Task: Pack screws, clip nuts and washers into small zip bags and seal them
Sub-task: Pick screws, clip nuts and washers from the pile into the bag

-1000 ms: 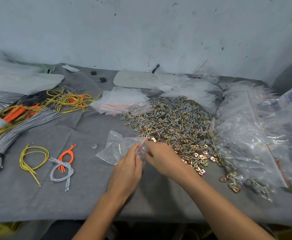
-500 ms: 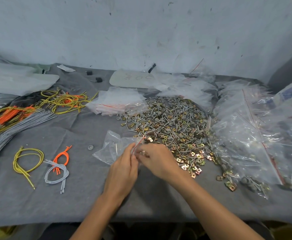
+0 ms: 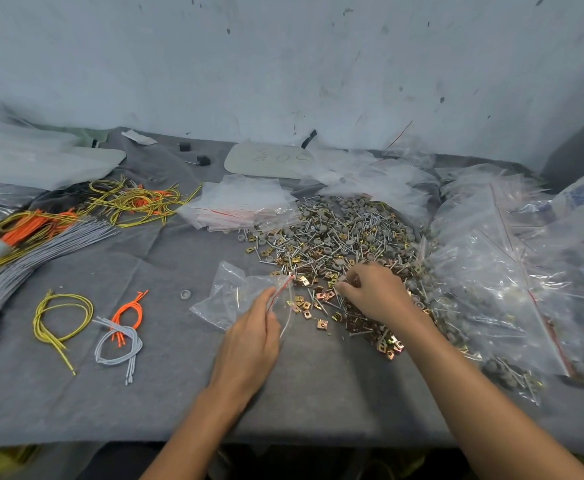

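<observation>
A small zip bag (image 3: 235, 296) lies on the grey cloth (image 3: 179, 393) just left of the heap of screws, clip nuts and washers (image 3: 335, 244) — our left hand (image 3: 249, 341) pinches its red-striped mouth. Our right hand (image 3: 377, 296) rests on the heap's near edge, fingers curled down among the pieces; we cannot tell whether they grip any. At right, bags of packed hardware (image 3: 491, 271) pile up — wire bundles (image 3: 41, 244) lie far left.

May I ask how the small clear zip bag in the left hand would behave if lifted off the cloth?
The zip bag is crumpled thin film, so it would likely sag, floppy and very light. The left hand pinches it at its open mouth, so contents might spill if tipped.
</observation>
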### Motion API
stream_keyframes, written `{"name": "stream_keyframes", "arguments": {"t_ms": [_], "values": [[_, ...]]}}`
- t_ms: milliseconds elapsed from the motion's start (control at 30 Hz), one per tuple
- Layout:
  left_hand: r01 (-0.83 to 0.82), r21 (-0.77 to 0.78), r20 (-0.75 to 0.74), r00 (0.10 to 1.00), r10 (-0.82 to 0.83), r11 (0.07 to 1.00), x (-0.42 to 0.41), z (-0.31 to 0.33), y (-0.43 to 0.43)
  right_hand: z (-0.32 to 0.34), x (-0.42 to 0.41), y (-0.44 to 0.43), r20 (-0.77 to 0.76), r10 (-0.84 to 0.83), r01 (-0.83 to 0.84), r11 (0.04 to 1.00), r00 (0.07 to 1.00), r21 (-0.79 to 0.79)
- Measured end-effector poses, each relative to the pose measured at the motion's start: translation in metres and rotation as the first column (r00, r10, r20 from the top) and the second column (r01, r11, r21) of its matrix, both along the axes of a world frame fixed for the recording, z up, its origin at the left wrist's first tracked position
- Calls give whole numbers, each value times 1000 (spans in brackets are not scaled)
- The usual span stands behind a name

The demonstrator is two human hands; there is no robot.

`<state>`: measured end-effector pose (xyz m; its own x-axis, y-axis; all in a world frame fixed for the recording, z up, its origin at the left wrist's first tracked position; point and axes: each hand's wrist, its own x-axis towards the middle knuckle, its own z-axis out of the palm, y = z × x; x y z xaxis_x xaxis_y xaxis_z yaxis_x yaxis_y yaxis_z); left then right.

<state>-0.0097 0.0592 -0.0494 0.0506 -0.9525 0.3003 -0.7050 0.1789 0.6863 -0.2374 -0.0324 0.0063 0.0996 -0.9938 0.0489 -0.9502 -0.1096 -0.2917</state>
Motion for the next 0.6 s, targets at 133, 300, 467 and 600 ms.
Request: {"name": "stream_keyframes", "arguments": {"t_ms": [133,300,467,600], "values": [[8,4,-2,1000,-8,1000,0,-1,-1,-4,3,0,-17,-37,36,999,999,-31],[1,-4,3,1000,-1,1000,0,-2,-2,-3,6,-2,11,-29,29,1000,1000,7],[7,4,8,1000,-7,1000,1,-2,-2,-3,7,-2,-3,14,-14,999,1000,39],[10,5,8,1000,-10,1000,1,-1,-1,-3,7,-1,45,19,-21,999,999,47]]}}
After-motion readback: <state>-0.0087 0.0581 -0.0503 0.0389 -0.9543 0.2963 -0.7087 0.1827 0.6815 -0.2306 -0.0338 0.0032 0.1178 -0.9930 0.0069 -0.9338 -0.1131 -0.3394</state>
